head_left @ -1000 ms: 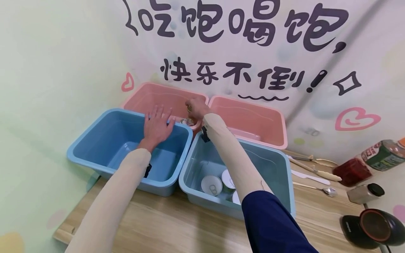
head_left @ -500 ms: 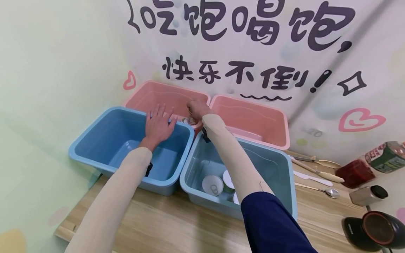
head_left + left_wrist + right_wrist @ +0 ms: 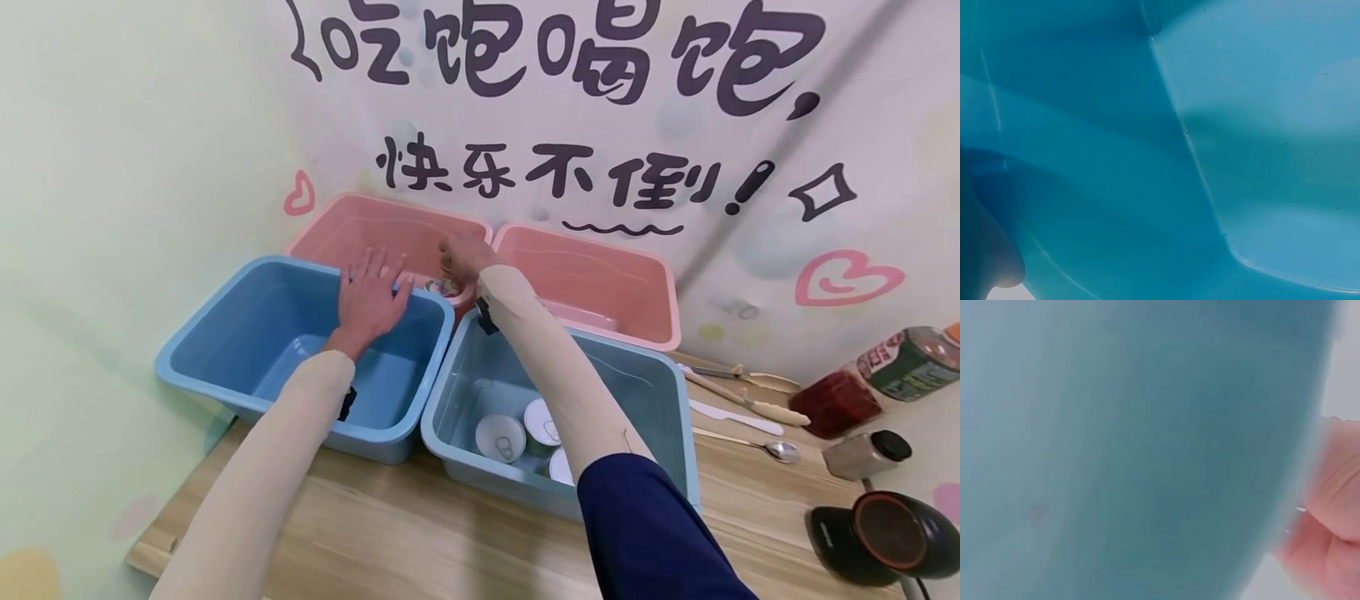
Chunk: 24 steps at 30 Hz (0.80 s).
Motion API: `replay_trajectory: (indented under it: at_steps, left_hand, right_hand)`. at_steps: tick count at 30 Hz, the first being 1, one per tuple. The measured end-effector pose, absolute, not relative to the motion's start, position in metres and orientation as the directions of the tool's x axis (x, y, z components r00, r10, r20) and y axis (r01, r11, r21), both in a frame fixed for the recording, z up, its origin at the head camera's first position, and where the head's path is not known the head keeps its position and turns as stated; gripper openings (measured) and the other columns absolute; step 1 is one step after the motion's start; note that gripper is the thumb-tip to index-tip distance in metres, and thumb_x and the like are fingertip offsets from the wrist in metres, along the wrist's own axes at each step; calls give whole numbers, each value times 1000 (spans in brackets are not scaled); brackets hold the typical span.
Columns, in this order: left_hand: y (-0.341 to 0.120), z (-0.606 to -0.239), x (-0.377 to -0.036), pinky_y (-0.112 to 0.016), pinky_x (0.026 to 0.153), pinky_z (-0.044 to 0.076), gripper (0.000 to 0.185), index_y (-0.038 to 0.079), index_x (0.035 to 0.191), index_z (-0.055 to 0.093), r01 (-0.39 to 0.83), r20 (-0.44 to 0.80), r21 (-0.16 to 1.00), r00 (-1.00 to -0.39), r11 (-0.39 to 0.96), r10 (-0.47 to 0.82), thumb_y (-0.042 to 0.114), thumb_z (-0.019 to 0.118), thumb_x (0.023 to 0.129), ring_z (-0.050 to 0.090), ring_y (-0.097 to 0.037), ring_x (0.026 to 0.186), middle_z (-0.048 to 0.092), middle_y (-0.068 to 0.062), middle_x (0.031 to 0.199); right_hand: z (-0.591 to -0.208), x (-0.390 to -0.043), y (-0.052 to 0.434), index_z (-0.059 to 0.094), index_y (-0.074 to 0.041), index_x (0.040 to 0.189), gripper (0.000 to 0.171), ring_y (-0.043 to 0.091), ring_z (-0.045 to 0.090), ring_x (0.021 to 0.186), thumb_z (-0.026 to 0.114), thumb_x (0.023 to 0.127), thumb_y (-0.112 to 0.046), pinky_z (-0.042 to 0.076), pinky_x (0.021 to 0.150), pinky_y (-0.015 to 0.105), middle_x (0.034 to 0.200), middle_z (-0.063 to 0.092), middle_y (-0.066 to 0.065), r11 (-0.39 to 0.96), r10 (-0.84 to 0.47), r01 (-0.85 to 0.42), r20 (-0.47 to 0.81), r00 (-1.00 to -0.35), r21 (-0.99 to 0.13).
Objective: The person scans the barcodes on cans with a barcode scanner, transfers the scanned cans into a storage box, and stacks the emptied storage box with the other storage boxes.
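Just below the right hand [image 3: 465,257]: small can [image 3: 444,287].

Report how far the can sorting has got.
Done, it seems: nothing clearly; the left blue tub looks bare. In hand: right hand holds a small can over the left pink tub; left hand rests flat on the blue rim. Left: three cans in the right blue tub.

Your head view is bright and evenly lit, with soft shadows only and wide-angle bending toward the edges. Your left wrist view is a near-uniform blue field; your right wrist view is blurred, pressed too close to focus.
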<state>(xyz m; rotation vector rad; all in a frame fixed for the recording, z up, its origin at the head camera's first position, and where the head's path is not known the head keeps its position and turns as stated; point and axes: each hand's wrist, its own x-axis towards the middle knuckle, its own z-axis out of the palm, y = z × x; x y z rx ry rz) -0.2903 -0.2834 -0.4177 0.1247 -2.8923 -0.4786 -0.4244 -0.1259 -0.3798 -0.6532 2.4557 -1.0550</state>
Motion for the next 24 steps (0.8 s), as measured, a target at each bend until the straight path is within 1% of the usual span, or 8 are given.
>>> replay_trajectory:
  at_steps: [2,3,6,7,10,13,21,24]
  left_hand:
    - [-283,-417,-291,-61,124,-1,62,20,159,26,-48,189,330,-975,943,-116,48,33,105,3,-36,157,12,-13,169]
    - [-283,-417,-291,-62,124,-1,62,20,159,26,-47,190,331,-975,942,-115,47,34,105,3,-36,157,13,-13,169]
    - [-283,-417,-291,-62,123,-1,62,19,159,27,-48,187,334,-975,941,-116,47,35,104,3,-37,157,13,-15,169]
    - [-283,-416,-291,-62,123,-1,62,18,159,27,-49,187,334,-975,941,-117,47,35,104,3,-37,157,13,-15,168]
    - [-283,-417,-291,-63,123,0,61,18,158,28,-50,194,333,-974,942,-120,47,34,104,5,-38,156,15,-16,168]
    - [-283,-417,-291,-63,123,1,61,18,159,28,-48,203,330,-972,943,-121,46,33,105,6,-38,156,16,-16,168]
    - [-283,-418,-292,-63,123,0,62,18,159,27,-48,201,330,-972,943,-120,47,34,104,5,-38,156,13,-15,168]
    - [-281,-418,-292,-63,123,-2,63,18,159,25,-42,195,332,-974,942,-112,47,33,104,3,-38,156,12,-15,169]
  right_hand:
    - [-377,-425,-124,66,-11,106,10,24,59,84,61,98,-13,50,62,27,100,61,13,632,-593,-372,-114,-797,-680]
    - [-375,-426,-123,67,-11,108,13,23,59,87,64,96,-11,52,66,27,101,63,11,652,-618,-453,-79,-782,-608]
    - [-368,-426,-120,66,-14,123,30,21,59,106,67,93,-10,54,89,30,120,65,7,680,-672,-608,-17,-740,-410]
    - [-365,-426,-119,65,-14,129,36,22,58,113,67,93,-10,51,98,32,127,64,8,677,-692,-649,-3,-722,-347]
    - [-359,-423,-115,56,-17,142,48,23,50,132,65,95,-14,42,114,37,146,55,6,675,-707,-675,-3,-707,-298]
    - [-351,-417,-109,53,-17,145,49,23,47,136,63,97,-15,39,116,37,148,53,7,669,-718,-689,-3,-696,-280]
    - [-333,-396,-80,50,-19,148,53,25,47,133,62,96,-14,45,111,40,148,51,11,649,-732,-705,17,-681,-285]
    - [-330,-387,-63,49,-19,148,56,25,50,128,64,94,-13,51,104,38,147,50,11,649,-730,-700,17,-683,-298]
